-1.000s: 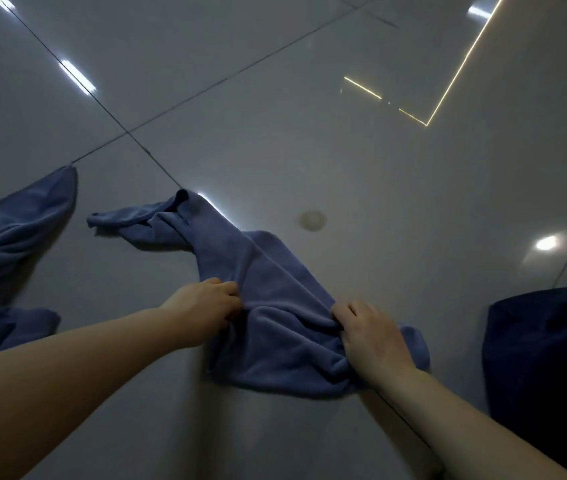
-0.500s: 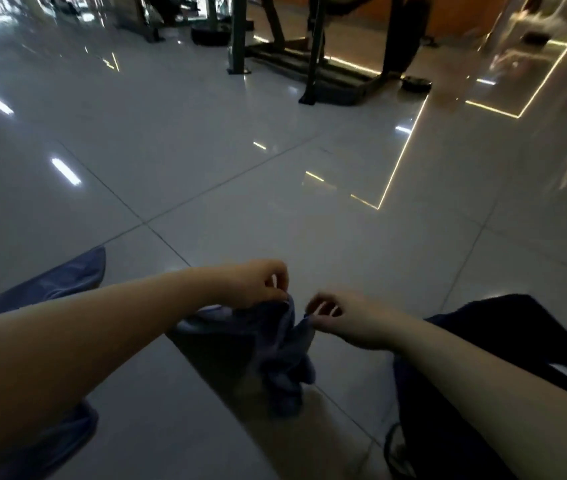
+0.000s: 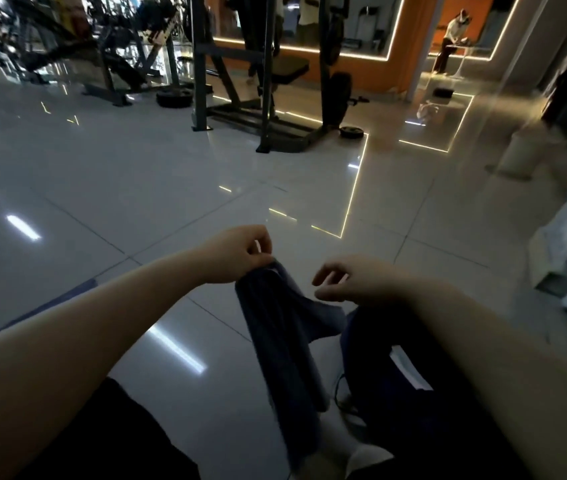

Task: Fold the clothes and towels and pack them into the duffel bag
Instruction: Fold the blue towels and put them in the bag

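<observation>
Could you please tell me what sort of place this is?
Most likely a gym: a dark steel weight rack, round black weight plates on the glossy grey tiled floor, and a padded bench.

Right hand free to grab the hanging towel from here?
Probably yes. The right hand is loosely curled and holds nothing, beside the blue towel that the left hand pinches at its top; only open air lies between.
</observation>
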Motion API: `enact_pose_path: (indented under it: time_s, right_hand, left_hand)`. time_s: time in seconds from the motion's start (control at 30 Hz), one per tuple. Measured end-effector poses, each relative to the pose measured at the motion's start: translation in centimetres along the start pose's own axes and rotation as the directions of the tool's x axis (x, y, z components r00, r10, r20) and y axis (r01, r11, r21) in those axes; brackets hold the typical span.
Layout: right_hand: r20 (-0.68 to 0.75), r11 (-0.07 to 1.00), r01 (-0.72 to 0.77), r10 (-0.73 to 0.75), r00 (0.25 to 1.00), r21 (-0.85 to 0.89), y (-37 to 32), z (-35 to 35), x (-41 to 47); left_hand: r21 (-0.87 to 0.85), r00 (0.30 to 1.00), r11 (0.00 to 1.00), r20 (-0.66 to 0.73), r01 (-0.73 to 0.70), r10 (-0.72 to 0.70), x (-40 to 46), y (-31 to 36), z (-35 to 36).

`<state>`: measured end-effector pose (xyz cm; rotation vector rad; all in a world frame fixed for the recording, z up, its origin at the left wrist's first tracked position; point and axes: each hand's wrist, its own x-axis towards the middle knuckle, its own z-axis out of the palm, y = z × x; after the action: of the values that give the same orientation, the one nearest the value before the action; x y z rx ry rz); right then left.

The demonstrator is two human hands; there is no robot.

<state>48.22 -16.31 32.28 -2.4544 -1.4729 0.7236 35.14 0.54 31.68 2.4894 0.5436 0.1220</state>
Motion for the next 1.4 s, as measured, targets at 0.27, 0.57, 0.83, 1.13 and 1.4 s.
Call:
enact_pose_path:
  time_s: [0.27, 0.57, 0.83, 1.13, 1.4]
  right_hand:
    - [0.165, 0.993, 0.028, -0.01, 0.986, -0.111, -1.3, 1.8, 0.2]
    - [0.265, 0.978, 0.102, -0.05, 0.963, -0.185, -2.1, 3.2, 2.5]
    - [0.293, 0.987, 0.014, 0.033, 0.956, -0.16, 0.3, 2.6, 2.9]
    - [0.149, 0.967, -0.24, 0.249, 0.957, -0.082, 9.6, -0.7, -0.8]
    - [0.083, 0.753, -0.641, 0.637, 0.767, 0.151, 28.4, 8.2, -4.6]
  left_hand:
    - [0.083, 0.987, 0.997, 0.16, -0.01, -0.003, -2.4, 0.0, 2.0]
    - [0.334, 0.956, 0.943, 0.28, -0.015, -0.084, -1.6, -3.6, 2.5]
    - [0.25, 0.922, 0.966, 0.385, -0.066, -0.036, 0.2, -4.4, 4.1]
    - [0.165, 0.893, 0.943, 0.401, -0.287, 0.202, 7.8, 3.8, 14.3]
    - [-0.374, 0.938, 0.863, 0.203, 0.34, -0.281, 10.0, 1.8, 33.6]
